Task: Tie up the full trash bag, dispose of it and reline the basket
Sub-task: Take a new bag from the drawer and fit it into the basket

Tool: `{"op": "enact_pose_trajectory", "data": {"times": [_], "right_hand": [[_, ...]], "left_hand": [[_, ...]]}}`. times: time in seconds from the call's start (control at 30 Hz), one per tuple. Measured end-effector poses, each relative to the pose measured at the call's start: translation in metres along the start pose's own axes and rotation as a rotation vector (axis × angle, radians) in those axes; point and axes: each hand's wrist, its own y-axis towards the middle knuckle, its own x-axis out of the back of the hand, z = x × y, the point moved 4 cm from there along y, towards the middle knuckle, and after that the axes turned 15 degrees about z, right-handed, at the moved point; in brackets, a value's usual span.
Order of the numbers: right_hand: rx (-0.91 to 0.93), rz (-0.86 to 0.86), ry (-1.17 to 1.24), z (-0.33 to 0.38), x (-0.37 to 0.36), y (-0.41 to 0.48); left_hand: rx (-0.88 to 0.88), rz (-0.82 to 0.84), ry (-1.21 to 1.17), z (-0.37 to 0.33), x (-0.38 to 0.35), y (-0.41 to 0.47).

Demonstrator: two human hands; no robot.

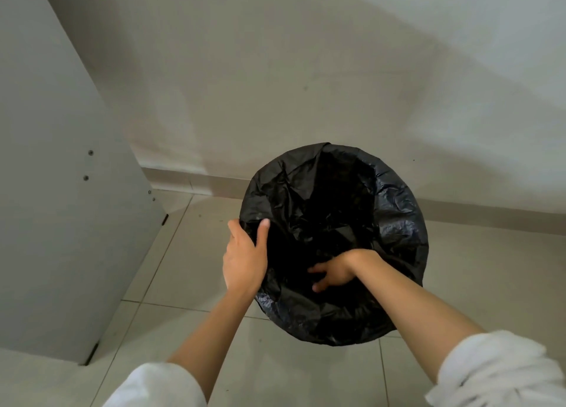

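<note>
A round basket stands on the tiled floor by the wall, wholly covered by a black trash bag [395, 210] folded over its rim and hanging down inside. My left hand [245, 258] grips the bag-covered rim at the basket's left side, thumb inside and fingers outside. My right hand [332, 273] reaches down into the basket's near part, fingers spread against the liner. The basket's own wall is hidden by the bag, and the bottom is too dark to see.
A white cabinet panel [61, 192] stands at the left, close to the basket. A pale wall with a low skirting [196, 181] runs behind it. Light floor tiles [275, 367] lie in front and to the right of the basket.
</note>
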Motion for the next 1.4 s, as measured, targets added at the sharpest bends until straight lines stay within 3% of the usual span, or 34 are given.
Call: {"op": "enact_pose_trajectory", "data": {"times": [0.07, 0.13, 0.2, 0.23, 0.3, 0.4, 0.47, 0.53, 0.6, 0.73, 0.8, 0.9, 1.03, 1.13, 1.27, 1.4], "right_hand": [[-0.017, 0.105, -0.027, 0.002, -0.011, 0.003], [0.038, -0.153, 0.156, 0.004, 0.0, -0.002], [0.169, -0.477, 0.662, 0.001, 0.017, -0.014], [0.28, -0.48, 0.98, 0.002, 0.021, -0.014], [0.479, -0.321, 1.448, 0.02, 0.024, -0.013], [0.75, -0.174, 1.759, 0.06, 0.035, -0.011], [0.981, -0.144, 1.824, 0.084, 0.048, -0.019], [1.048, -0.167, 1.762, 0.096, 0.056, -0.029], [0.867, -0.332, 1.515, 0.089, 0.056, -0.031], [0.371, -0.803, 0.506, 0.046, 0.049, -0.041], [0.237, -0.774, 0.097, 0.024, 0.042, -0.043], [-0.012, -0.485, -0.234, -0.012, 0.028, -0.029], [-0.232, -0.168, -0.457, -0.036, 0.002, -0.005], [-0.393, -0.071, -0.576, -0.037, -0.01, 0.008], [-0.369, -0.223, -0.44, -0.023, -0.001, 0.003], [-0.204, -0.501, -0.298, -0.006, 0.021, -0.02]], "left_hand": [[0.019, -0.029, 0.001, 0.001, 0.0, -0.002], [0.029, -0.048, 0.004, 0.002, 0.0, -0.005], [0.023, -0.055, 0.0, 0.003, 0.0, -0.007], [0.02, -0.056, -0.005, 0.003, 0.0, -0.008], [0.02, -0.056, -0.014, 0.002, 0.0, -0.01], [0.013, -0.034, -0.008, 0.002, -0.001, -0.013], [0.005, -0.015, 0.009, 0.006, 0.0, -0.012], [-0.002, -0.005, 0.034, 0.01, 0.003, -0.011], [-0.021, 0.003, 0.065, 0.013, 0.008, -0.007], [-0.058, 0.008, 0.154, 0.009, 0.018, 0.013], [-0.074, 0.006, 0.19, 0.003, 0.021, 0.023], [-0.116, -0.004, 0.231, -0.004, 0.027, 0.034], [-0.183, 0.016, 0.276, -0.008, 0.045, 0.045], [-0.223, 0.032, 0.283, -0.011, 0.054, 0.047], [-0.25, 0.028, 0.273, -0.011, 0.055, 0.046], [-0.207, -0.017, 0.212, -0.004, 0.056, 0.046]]}}
